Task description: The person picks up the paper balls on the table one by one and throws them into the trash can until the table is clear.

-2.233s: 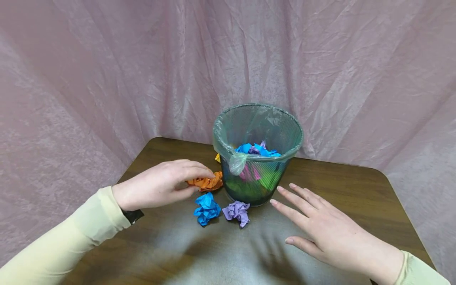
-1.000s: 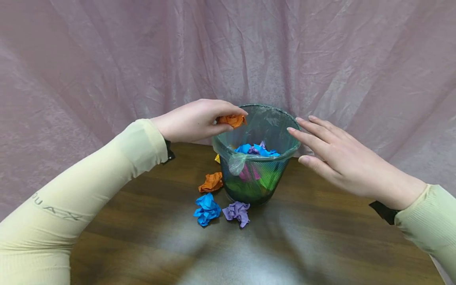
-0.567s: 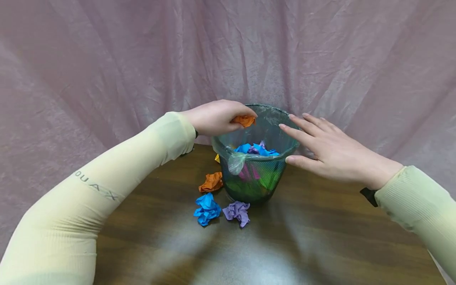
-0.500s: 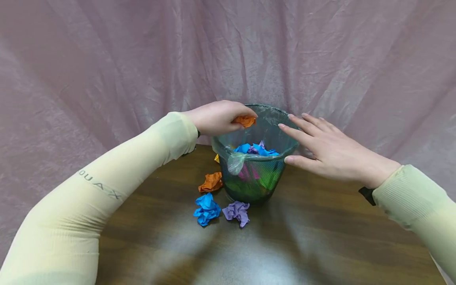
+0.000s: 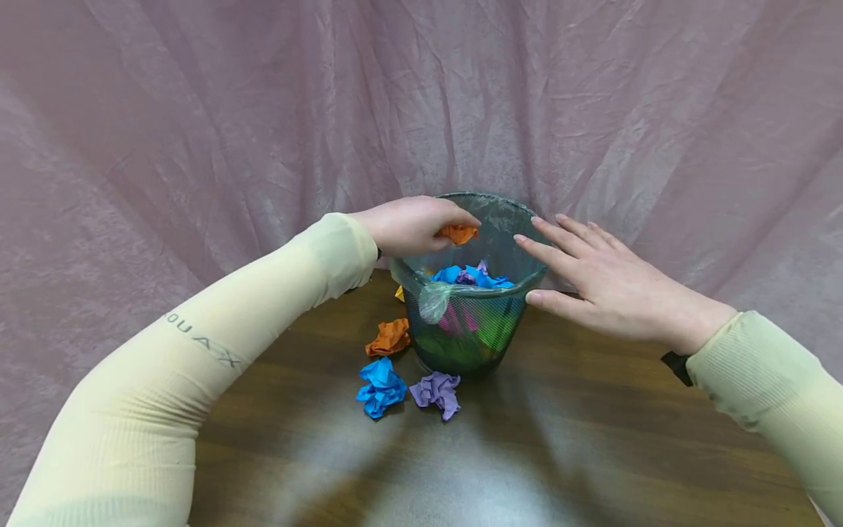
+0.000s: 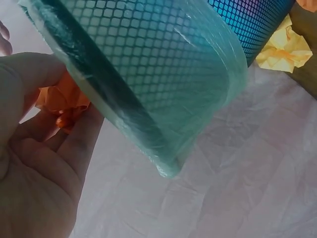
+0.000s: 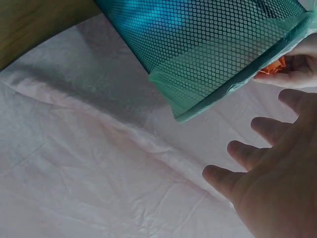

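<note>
My left hand (image 5: 415, 225) holds a crumpled orange paper ball (image 5: 459, 233) over the mouth of a mesh wastebasket (image 5: 461, 344). Fingers and thumb curl round the paper, which also shows in the left wrist view as an orange wad (image 6: 64, 101) beside the rim. A thin green plastic bag lines the basket and folds over its rim (image 5: 490, 291). Blue and purple crumpled papers (image 5: 470, 275) lie inside, with pink and green showing through the mesh. My right hand (image 5: 612, 289) is spread, fingers straight, at the basket's right side, and holds nothing.
On the brown wooden table (image 5: 626, 439), an orange paper ball (image 5: 388, 337), a blue one (image 5: 382, 388) and a purple one (image 5: 437, 394) lie by the basket's base. A yellow one (image 6: 285, 49) is partly behind it. A pink curtain (image 5: 263, 110) hangs behind.
My left hand has picked up an orange paper ball from the table and carried it up and right over the basket. My right hand has risen from near the table to beside the rim.
</note>
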`<state>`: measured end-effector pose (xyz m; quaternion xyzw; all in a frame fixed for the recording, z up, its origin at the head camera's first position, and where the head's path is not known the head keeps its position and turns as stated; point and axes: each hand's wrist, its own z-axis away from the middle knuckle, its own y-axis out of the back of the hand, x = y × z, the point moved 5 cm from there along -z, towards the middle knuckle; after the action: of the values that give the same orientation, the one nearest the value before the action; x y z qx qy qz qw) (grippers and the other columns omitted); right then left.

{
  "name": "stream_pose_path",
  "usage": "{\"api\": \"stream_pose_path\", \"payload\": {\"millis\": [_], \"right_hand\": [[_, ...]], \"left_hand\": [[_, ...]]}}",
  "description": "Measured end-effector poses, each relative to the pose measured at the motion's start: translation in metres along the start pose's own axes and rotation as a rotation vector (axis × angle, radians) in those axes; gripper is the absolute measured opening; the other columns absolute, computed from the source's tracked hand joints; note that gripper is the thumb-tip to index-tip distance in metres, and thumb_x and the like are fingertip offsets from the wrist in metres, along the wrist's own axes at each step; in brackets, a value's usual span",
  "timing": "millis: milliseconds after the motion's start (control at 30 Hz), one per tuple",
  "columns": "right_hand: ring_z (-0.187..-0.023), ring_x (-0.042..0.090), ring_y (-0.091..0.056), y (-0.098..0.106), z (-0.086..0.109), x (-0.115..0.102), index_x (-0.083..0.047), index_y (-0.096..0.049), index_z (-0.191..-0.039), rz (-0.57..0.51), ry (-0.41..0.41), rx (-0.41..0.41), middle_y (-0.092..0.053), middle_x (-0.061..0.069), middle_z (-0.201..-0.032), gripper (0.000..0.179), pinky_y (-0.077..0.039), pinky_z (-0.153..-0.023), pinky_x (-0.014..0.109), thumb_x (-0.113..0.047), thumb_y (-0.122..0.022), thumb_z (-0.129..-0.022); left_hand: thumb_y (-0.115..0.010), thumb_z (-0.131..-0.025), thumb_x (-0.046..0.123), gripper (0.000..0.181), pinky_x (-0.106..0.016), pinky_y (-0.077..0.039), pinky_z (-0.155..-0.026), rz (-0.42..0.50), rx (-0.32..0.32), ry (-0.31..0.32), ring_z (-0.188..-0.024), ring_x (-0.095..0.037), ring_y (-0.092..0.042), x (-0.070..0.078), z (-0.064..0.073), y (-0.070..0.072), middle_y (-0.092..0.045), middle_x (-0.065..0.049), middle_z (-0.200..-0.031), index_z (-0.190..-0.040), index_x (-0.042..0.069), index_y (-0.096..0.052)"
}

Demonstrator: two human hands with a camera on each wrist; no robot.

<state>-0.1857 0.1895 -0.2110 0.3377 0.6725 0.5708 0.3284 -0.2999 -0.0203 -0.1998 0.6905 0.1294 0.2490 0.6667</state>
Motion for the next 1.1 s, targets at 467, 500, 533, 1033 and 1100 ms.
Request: {"api": "stream_pose_path", "payload": {"millis": [467,500,533,1033,1100], "right_hand": [[-0.156,0.033,-0.01,-0.004,0.0,-0.001,-0.029,-0.026,-0.164,0.022,0.005,-0.004,-0.018,0.004,-0.17,0.071,-0.012,-0.122,0.057,-0.059,-0.049,-0.103],[-0.156,0.033,-0.01,-0.005,0.0,-0.001,-0.029,-0.027,-0.164,0.022,0.006,-0.001,-0.019,0.004,-0.17,0.071,-0.012,-0.122,0.057,-0.059,-0.049,-0.103],[-0.156,0.033,-0.01,-0.005,0.0,-0.001,-0.029,-0.027,-0.164,0.021,0.008,0.001,-0.019,0.004,-0.17,0.071,-0.013,-0.122,0.058,-0.058,-0.05,-0.103],[-0.156,0.034,-0.011,-0.008,0.008,-0.002,-0.031,-0.027,-0.163,0.005,0.014,0.012,-0.019,0.003,-0.17,0.071,-0.012,-0.121,0.059,-0.057,-0.053,-0.102],[-0.155,0.035,-0.012,-0.009,0.01,-0.001,-0.031,-0.028,-0.163,0.002,0.016,0.019,-0.02,0.004,-0.169,0.071,-0.013,-0.121,0.059,-0.056,-0.054,-0.102]], "left_hand": [[-0.06,-0.105,0.027,0.067,-0.038,-0.041,-0.111,0.011,-0.031,0.039,-0.144,-0.024,-0.041,-0.003,0.0,-0.005,-0.023,-0.01,-0.168,-0.164,0.023,-0.027],[-0.06,-0.105,0.031,0.07,-0.039,-0.039,-0.113,0.015,-0.031,0.055,-0.148,-0.026,-0.036,-0.003,0.001,-0.005,-0.017,-0.01,-0.17,-0.165,0.025,-0.024],[-0.059,-0.105,0.035,0.071,-0.041,-0.036,-0.115,0.02,-0.032,0.073,-0.151,-0.027,-0.029,-0.004,0.001,-0.005,-0.011,-0.008,-0.171,-0.165,0.028,-0.021],[-0.043,-0.106,0.057,0.071,-0.047,-0.007,-0.125,-0.009,0.077,0.106,-0.157,-0.024,-0.006,-0.015,0.017,0.006,-0.003,-0.005,-0.172,-0.165,0.029,-0.018],[-0.043,-0.105,0.057,0.071,-0.047,-0.006,-0.125,-0.005,0.091,0.109,-0.157,-0.024,-0.006,-0.018,0.022,0.008,-0.003,-0.006,-0.172,-0.166,0.029,-0.017]]}}
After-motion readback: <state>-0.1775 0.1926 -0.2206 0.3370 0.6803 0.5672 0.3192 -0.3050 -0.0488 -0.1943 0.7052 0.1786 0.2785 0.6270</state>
